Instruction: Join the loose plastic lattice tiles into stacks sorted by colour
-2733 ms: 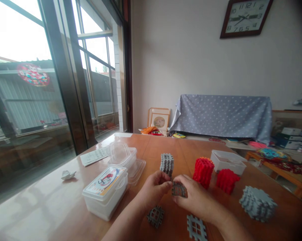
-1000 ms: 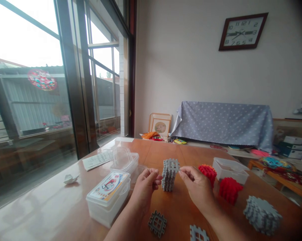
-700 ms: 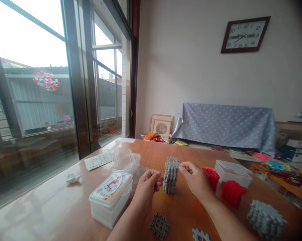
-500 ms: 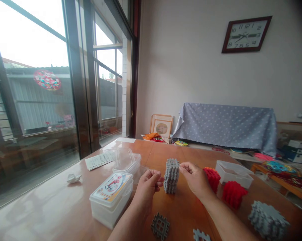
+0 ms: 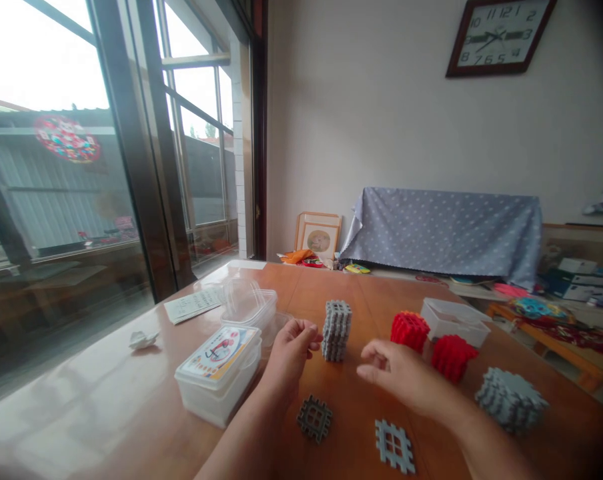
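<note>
A tall stack of grey interlocking plastic tiles (image 5: 337, 331) stands upright on the table. Just left of it is my left hand (image 5: 296, 347), its fingers curled together and nothing visible in them. My right hand (image 5: 389, 367) hovers right of the stack and apart from it, thumb and fingers spread, holding nothing. Nearer to me lie a dark grey window tile (image 5: 315, 419) and a lighter grey window tile (image 5: 394, 445), both flat. Beyond my right hand are a red tile stack (image 5: 410, 331) and a second red stack (image 5: 452, 358). Further right sits a light grey tile stack (image 5: 511, 400).
Left on the wooden table (image 5: 106, 400) are a lidded plastic box (image 5: 216, 377) with a picture label, an open clear container (image 5: 251, 307), written papers (image 5: 194, 305) and a crumpled tissue (image 5: 143, 341). Another clear box (image 5: 451, 320) stands behind the red stacks.
My right hand has left the grey stack's upper edge, moved down toward me and spread its fingers. My left hand stays beside the stack. The view has tilted down, showing more of the near tiles.
</note>
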### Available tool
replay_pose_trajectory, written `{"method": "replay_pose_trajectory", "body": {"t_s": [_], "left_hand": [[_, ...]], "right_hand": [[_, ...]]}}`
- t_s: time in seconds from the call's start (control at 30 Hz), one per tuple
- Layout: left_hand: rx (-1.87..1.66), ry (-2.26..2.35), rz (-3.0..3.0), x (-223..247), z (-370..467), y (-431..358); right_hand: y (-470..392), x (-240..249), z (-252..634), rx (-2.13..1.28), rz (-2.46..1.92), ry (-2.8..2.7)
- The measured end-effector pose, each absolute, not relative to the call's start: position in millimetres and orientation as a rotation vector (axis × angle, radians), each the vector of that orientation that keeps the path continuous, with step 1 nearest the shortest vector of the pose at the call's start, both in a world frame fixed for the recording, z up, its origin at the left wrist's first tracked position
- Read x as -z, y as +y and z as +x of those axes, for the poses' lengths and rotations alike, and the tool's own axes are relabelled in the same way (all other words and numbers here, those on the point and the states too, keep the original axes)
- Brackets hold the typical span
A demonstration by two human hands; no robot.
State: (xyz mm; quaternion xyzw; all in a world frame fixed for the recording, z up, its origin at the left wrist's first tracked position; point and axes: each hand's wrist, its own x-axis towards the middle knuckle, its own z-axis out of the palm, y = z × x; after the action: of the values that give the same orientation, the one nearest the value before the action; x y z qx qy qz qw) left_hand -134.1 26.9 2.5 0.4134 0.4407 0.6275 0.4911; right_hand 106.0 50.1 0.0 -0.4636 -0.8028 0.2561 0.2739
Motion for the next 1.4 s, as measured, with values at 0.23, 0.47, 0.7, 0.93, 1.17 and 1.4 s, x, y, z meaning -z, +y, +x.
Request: {"method": "replay_pose_trajectory", "body": {"t_s": [0.23, 0.47, 0.7, 0.93, 1.17, 1.4], "left_hand": [[-1.430, 1.134, 1.122, -5.0, -125.5, 25.3], [-1.292, 1.086, 1.213, -1.9, -116.6, 22.1], [-1.126, 1.035, 1.291, 9.2, -111.4, 23.5], [-1.057, 1.063, 1.374, 12.8, -112.1, 21.2], [-1.010, 1.084, 1.339, 14.8, -106.1, 19.5], [-0.965, 1.009, 1.157, 12.0, -95.8, 12.6]], "right_hand": [[3.0, 5.9, 124.9, -0.542, -1.466, -2.522], [13.9, 5.3, 108.0, -0.488, -1.389, -2.460], [20.5, -6.6, 107.5, -0.494, -1.377, -2.388], [19.1, 17.4, 114.1, -0.427, -1.487, -2.408], [39.8, 33.9, 114.2, -0.461, -1.356, -2.135], [47.3, 38.2, 113.3, -0.247, -1.276, -1.902]]}}
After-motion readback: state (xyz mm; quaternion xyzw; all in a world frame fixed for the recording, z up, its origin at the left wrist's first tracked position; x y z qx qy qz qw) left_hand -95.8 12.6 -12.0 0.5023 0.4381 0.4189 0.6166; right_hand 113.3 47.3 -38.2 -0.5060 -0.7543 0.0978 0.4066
